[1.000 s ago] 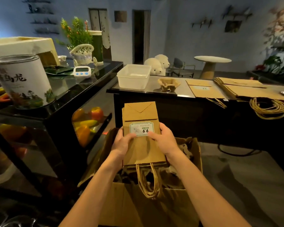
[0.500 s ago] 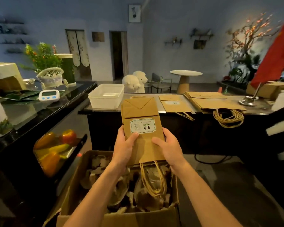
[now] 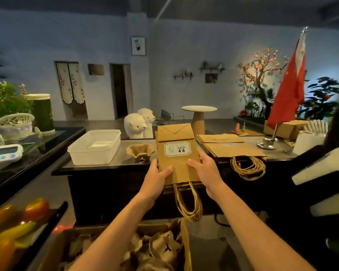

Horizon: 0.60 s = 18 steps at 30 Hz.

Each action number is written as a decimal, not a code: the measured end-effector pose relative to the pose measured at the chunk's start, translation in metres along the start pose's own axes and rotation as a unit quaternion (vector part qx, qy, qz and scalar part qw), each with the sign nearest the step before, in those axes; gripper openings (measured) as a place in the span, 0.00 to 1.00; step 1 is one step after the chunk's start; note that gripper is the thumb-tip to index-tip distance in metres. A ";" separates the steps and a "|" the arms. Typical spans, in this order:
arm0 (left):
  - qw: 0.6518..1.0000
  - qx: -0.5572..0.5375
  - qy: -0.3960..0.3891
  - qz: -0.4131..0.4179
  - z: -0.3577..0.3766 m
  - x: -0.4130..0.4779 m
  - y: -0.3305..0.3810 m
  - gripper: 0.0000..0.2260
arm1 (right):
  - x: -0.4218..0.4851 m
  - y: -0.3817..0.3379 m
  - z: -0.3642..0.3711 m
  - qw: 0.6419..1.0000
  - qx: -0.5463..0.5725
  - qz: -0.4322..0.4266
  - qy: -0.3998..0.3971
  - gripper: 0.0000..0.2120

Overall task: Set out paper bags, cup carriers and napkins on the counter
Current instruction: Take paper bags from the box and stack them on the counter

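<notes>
A slim stack of folded brown kraft paper bags [image 3: 176,153], a white printed label on the front one, was held upright in the air just in front of the dark counter [image 3: 106,167], its top edge level with the things standing there. The left hand [image 3: 157,175] gripped its lower left edge, thumb laid across the face and fingers curled behind; the right hand [image 3: 205,171] clasped the lower right edge the same way. The bags' tan twisted-cord handles [image 3: 188,204] dangled in loops below the two hands. On the counter, just left of the held stack, sat a beige moulded-pulp cup carrier [image 3: 140,152], and beyond that a white rectangular plastic tub [image 3: 95,146]. To the right lay a larger pile of flat brown paper bags [image 3: 231,147], its cord handles [image 3: 248,168] spilling over the counter's edge. Behind stood two white bear figures [image 3: 137,123], and further right a red flag on a metal stand [image 3: 290,90]. Below the forearms an open brown cardboard box [image 3: 185,241] held more pulp carriers
</notes>
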<state>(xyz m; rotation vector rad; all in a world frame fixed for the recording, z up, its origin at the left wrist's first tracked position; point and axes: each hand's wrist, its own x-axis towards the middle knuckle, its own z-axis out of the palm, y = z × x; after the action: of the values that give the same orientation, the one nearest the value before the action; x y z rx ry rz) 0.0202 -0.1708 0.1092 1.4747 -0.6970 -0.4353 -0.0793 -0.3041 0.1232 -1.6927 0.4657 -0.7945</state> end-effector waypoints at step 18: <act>0.962 0.268 0.029 0.047 0.038 0.127 -0.007 0.11 | 0.120 0.028 -0.011 0.987 -0.127 0.083 0.058 0.16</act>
<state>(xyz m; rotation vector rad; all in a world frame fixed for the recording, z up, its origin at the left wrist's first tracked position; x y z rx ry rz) 0.0890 -0.2835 0.1205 1.9431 -0.8763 -0.1282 -0.0013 -0.4000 0.1295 -1.8202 0.8058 -0.7373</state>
